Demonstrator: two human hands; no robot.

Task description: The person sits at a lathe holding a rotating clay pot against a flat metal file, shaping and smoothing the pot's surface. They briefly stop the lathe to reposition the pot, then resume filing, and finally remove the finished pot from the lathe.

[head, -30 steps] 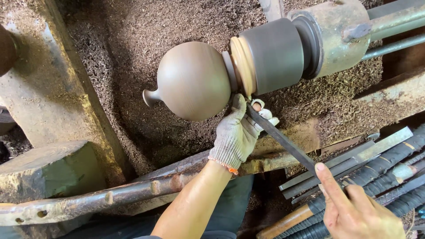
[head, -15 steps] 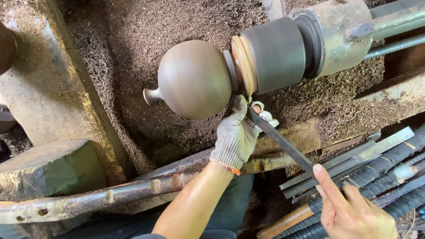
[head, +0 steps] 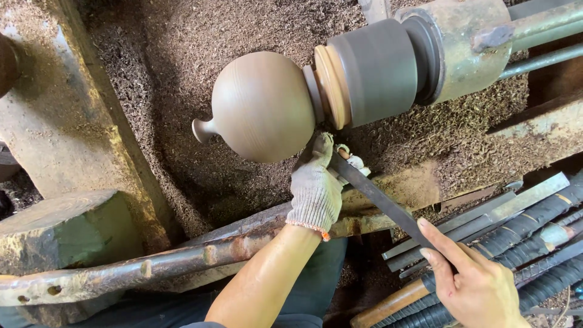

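Observation:
A round brown wooden vase with a narrow neck on its left turns on a lathe, fixed to a pale wooden disc and a dark grey chuck. My left hand, in a white knit glove, grips the front end of a long flat dark steel chisel just below the vase's base. The tool tip is hidden behind the glove. My bare right hand holds the rear of the same tool at the lower right, index finger stretched along the blade.
Wood shavings cover the lathe bed. A rusty iron bar serves as a rest under my left wrist. Several other turning tools with wrapped handles lie at the right. A worn block stands at the lower left.
My right hand has slid slightly left and down along the tool. The left hand and the chisel stay at the vase's base.

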